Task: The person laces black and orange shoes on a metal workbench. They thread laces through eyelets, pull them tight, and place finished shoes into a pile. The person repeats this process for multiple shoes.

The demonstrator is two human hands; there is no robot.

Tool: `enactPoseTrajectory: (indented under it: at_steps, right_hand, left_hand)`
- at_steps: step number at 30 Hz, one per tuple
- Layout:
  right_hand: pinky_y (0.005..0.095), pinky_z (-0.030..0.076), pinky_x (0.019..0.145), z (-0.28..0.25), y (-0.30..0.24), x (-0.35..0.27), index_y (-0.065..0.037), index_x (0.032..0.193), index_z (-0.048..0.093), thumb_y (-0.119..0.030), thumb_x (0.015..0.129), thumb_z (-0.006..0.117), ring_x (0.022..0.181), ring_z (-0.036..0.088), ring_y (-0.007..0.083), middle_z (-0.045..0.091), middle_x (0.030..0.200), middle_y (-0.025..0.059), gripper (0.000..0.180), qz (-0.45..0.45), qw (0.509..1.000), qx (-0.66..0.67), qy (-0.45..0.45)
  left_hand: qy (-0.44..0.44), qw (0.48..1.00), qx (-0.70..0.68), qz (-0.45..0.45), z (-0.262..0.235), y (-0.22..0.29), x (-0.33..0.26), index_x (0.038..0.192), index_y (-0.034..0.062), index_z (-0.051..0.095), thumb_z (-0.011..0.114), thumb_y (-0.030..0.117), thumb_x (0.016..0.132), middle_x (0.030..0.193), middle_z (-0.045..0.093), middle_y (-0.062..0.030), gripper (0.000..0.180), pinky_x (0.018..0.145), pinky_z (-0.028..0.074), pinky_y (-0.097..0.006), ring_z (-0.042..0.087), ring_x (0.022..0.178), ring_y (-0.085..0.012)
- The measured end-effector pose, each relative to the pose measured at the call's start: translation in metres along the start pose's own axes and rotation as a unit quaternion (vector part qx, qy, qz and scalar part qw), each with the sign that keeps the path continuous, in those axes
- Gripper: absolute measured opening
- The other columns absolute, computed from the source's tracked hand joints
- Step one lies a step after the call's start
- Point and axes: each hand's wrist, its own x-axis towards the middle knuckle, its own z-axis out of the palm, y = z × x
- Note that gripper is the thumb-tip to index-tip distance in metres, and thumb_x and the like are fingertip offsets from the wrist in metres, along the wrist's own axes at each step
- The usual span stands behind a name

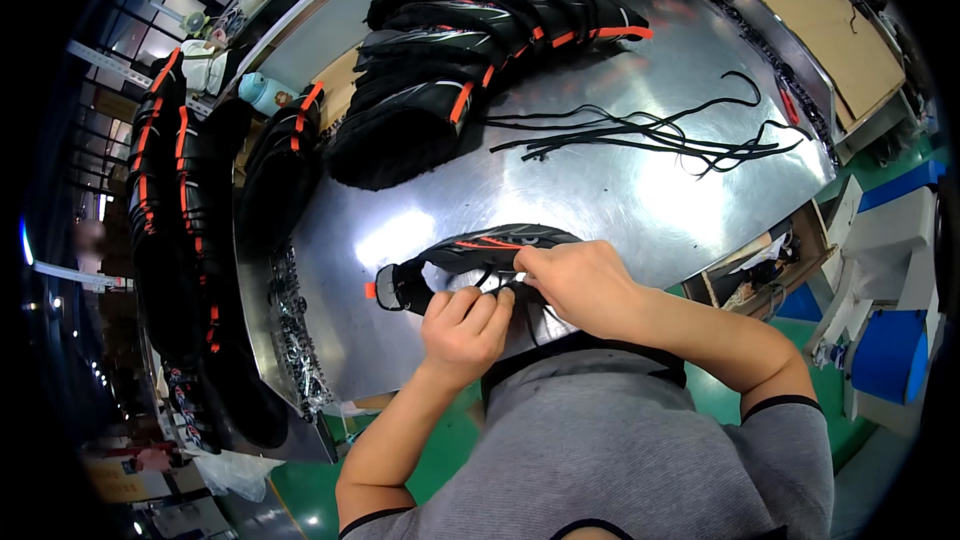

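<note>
Gripping the shoe [460,255] by its near edge with the left hand [465,335], fingers curled closed. Pinching at the same edge with the right hand [580,285], grip closed too; on lace or edge, cannot tell, with fingertips partly masking the spot. Near the centre, over the near side of the tabletop [600,210]: the shoe, orange tab toward 9 o'clock, opposite end hidden behind the right hand; resting or lifted, hard to say. At 8 o'clock, a trough [257,310] full of shiny clear scraps, too jumbled to sort. At 2 o'clock, a far trough [808,75] of small dark bits, plus loose laces [650,130] on the tabletop. At 3 o'clock, an open box [819,240] of blurred dark and pale stuff. At 12 o'clock, stacked shoes [480,45], overlapping, cut off at the top. At 9 o'clock, side shoes [150,240], lost partly in shadow.
</note>
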Motion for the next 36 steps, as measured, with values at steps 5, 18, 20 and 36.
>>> enactPoseTrajectory:
  at_steps: [5,18,20,36]
  right_hand:
    - [0.0376,0.053,0.064,0.003,0.011,0.009,-0.008,0.101,0.065,-0.015,0.084,0.075,0.074,0.071,0.0284,0.074,0.086,0.009,0.02,0.074,0.985,0.151,-0.037]
    - [0.0274,0.055,0.081,-0.188,0.036,0.078,-0.004,0.105,0.072,-0.01,0.093,0.069,0.086,0.069,0.0117,0.073,0.095,0.002,0.013,-0.082,0.872,0.319,0.362]
    - [0.0275,0.054,0.083,-0.139,0.025,0.056,-0.004,0.104,0.072,-0.01,0.092,0.071,0.084,0.067,0.0111,0.072,0.093,0.0009,0.013,0.001,0.919,0.363,0.156]
    - [0.0278,0.049,0.076,0.008,0.011,0.029,-0.001,0.097,0.07,-0.011,0.091,0.07,0.08,0.061,0.0121,0.068,0.086,0.0052,0.012,0.214,0.916,0.34,-0.002]
  left_hand:
    - [0.031,0.999,-0.035,0.009,0.01,0.0,0.0,0.09,0.0068,0.072,0.072,0.01,0.074,0.073,0.055,0.0003,0.016,0.06,0.039,-0.032,0.059,0.073,-0.0164]
    - [-0.113,0.966,-0.223,-0.068,-0.01,-0.015,0.012,0.089,0.0084,0.071,0.081,0.012,0.073,0.076,0.061,-0.0025,0.019,0.062,0.045,-0.035,0.058,0.072,-0.0222]
    - [-0.125,0.957,-0.245,-0.092,-0.01,-0.021,0.015,0.091,0.0084,0.072,0.082,0.012,0.073,0.077,0.063,-0.0033,0.021,0.063,0.047,-0.034,0.059,0.072,-0.0229]
    - [-0.028,0.91,-0.112,-0.398,0.01,0.003,0.019,0.105,0.0125,0.072,0.086,0.039,0.075,0.085,0.072,-0.0106,0.042,0.079,0.048,-0.041,0.063,0.078,-0.0315]
